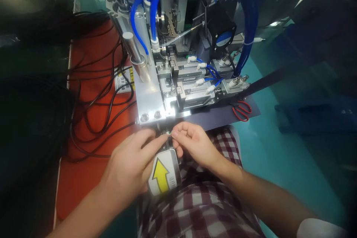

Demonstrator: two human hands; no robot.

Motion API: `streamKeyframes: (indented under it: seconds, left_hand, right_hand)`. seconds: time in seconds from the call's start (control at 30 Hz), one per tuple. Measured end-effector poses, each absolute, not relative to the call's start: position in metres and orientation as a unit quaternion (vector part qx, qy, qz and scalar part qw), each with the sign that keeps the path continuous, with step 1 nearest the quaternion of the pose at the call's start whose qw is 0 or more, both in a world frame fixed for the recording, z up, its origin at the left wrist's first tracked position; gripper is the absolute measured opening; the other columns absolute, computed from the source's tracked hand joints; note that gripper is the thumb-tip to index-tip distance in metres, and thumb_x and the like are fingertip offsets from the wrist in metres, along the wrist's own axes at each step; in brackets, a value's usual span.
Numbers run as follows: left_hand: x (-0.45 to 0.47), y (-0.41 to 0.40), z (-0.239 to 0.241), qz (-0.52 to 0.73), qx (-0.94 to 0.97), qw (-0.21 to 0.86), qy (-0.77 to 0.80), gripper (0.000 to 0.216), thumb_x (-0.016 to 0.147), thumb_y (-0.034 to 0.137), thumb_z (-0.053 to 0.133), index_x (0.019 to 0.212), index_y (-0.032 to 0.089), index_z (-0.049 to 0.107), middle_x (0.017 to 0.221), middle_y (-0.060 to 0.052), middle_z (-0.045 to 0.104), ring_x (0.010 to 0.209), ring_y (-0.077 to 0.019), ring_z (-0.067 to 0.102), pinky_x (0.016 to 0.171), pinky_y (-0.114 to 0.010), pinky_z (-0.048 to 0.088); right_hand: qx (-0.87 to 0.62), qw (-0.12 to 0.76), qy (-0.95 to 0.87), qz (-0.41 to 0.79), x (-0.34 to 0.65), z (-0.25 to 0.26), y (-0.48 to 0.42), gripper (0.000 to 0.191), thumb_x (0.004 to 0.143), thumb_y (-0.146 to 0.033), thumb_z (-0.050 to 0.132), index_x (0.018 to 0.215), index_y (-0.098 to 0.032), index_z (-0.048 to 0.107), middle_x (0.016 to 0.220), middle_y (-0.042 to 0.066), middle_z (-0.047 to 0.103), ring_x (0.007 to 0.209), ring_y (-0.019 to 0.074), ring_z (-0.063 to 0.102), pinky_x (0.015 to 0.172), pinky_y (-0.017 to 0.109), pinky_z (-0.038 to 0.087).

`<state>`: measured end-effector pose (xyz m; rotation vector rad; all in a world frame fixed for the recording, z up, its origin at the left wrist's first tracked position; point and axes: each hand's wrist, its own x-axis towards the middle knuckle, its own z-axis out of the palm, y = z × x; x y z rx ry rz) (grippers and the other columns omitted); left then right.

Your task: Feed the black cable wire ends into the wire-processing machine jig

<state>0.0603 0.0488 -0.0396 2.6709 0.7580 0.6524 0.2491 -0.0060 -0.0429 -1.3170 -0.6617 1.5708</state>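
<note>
At the near edge of a metal machine [150, 98], my two hands meet over a narrow rail [164, 147]. My right hand [192, 141] is closed, thumb and forefinger pinching at a tiny shiny part [169, 134] too small to name. The forefinger of my left hand [129, 158] reaches to the same part from the other side, its other fingers curled and partly hidden. Whether the left fingers grip anything is unclear. Just below the fingertips is a white label with a yellow arrow [161, 174].
Red-handled scissors or snips [242, 111] lie on the dark plate at the right. Blue air hoses [251, 15] arch above the machine's cylinders. Black cables [111, 100] tangle over the red surface [80, 182] at the left. A metal post [132, 46] stands upright behind my left hand.
</note>
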Motion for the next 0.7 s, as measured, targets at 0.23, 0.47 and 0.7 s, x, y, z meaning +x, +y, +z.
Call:
streamKeyframes:
  seconds: [0.23, 0.47, 0.7]
  left_hand:
    - [0.060, 0.045, -0.039, 0.210, 0.929, 0.126, 0.277, 0.033, 0.095, 0.011, 0.042, 0.120, 0.019, 0.062, 0.094, -0.005, 0.056, 0.078, -0.0156, 0.057, 0.063, -0.026, 0.044]
    - [0.059, 0.043, -0.043, 0.214, 0.926, 0.123, 0.286, 0.032, 0.096, 0.012, 0.042, 0.121, 0.021, 0.060, 0.094, -0.004, 0.056, 0.076, -0.0151, 0.055, 0.063, -0.026, 0.043]
    - [0.059, 0.042, -0.046, 0.215, 0.923, 0.125, 0.293, 0.031, 0.096, 0.012, 0.044, 0.121, 0.021, 0.060, 0.093, -0.004, 0.056, 0.076, -0.0154, 0.055, 0.063, -0.026, 0.043]
  right_hand:
    - [-0.570, 0.491, -0.227, 0.618, 0.239, -0.039, -0.005, 0.022, 0.082, -0.033, 0.067, 0.074, -0.016, 0.055, 0.056, -0.007, 0.058, 0.042, 0.0050, 0.050, 0.047, 0.019, 0.039]
    - [-0.584, 0.538, -0.244, 0.557, 0.227, -0.049, -0.010, 0.022, 0.085, -0.034, 0.064, 0.074, -0.019, 0.050, 0.055, -0.009, 0.049, 0.041, 0.0047, 0.041, 0.042, 0.019, 0.032]
    - [-0.551, 0.559, -0.219, 0.580, 0.223, -0.052, -0.013, 0.031, 0.085, -0.043, 0.065, 0.075, -0.020, 0.048, 0.053, -0.010, 0.045, 0.038, 0.0040, 0.035, 0.040, 0.019, 0.029]
